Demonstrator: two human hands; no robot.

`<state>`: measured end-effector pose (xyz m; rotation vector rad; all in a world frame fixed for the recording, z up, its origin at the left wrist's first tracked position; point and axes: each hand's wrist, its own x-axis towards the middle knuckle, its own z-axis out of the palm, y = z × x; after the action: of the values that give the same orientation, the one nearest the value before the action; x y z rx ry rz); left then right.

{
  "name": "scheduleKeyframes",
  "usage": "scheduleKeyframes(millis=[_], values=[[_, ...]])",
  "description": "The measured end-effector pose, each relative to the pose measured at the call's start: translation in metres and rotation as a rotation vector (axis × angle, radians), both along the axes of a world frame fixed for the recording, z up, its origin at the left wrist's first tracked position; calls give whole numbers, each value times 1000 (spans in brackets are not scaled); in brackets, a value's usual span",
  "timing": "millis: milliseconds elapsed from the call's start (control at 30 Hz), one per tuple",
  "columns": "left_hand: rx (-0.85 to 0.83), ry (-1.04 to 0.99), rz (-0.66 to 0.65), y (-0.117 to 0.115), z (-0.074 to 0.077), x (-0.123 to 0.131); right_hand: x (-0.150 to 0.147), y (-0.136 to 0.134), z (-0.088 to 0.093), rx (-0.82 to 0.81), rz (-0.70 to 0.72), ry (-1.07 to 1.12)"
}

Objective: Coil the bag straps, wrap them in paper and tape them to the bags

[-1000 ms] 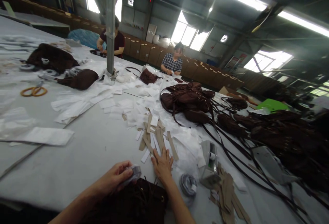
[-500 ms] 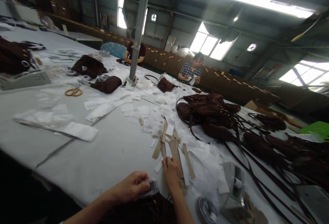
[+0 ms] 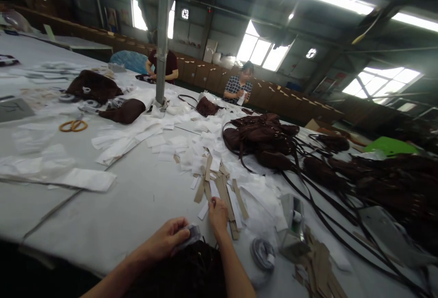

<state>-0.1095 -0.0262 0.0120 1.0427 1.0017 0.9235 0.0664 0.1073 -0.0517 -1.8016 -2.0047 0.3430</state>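
My left hand (image 3: 171, 236) is closed, thumb on top, around a grey piece in clear plastic wrap (image 3: 192, 233). Below it, near my body, lies a dark brown bag (image 3: 191, 270), mostly hidden by my arms. My right hand (image 3: 219, 213) reaches to a pile of tan cardboard strips (image 3: 224, 193). Its fingers are curled at the near end of a white strip (image 3: 214, 189) and pinch it. To the right of my right forearm sits a coil of grey plastic band (image 3: 263, 253).
Brown bags with long straps (image 3: 267, 140) cover the right side. A tape dispenser (image 3: 292, 225) stands near more cardboard strips (image 3: 320, 266). Yellow-handled scissors (image 3: 73, 126) lie left. A metal post (image 3: 162, 38) rises from the table. Co-workers sit across, one in a checked shirt (image 3: 236, 87).
The view has turned right, so the scene shifts left. My right hand's fingers have drawn together at the white strip. My left hand keeps its hold on the wrapped piece.
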Motion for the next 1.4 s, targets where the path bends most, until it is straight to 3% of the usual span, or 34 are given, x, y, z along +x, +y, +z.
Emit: scheduleKeyframes(millis=[300,700,867,967,1167,1400], values=[[-44,-83,161,4,-15,0,7,-7,3,56,-16,163],[-76,-110,166,5,-15,0,30,-6,13,118,-130,381],[-103,-127,211,6,-10,-4,39,-4,30,170,-140,478],[-141,-202,229,11,-8,-14,34,-23,50,102,-90,548],[-166,-364,264,14,-4,-28,-3,-93,85,-196,194,637],[-128,-354,283,6,3,-25,-30,-125,94,56,173,423]])
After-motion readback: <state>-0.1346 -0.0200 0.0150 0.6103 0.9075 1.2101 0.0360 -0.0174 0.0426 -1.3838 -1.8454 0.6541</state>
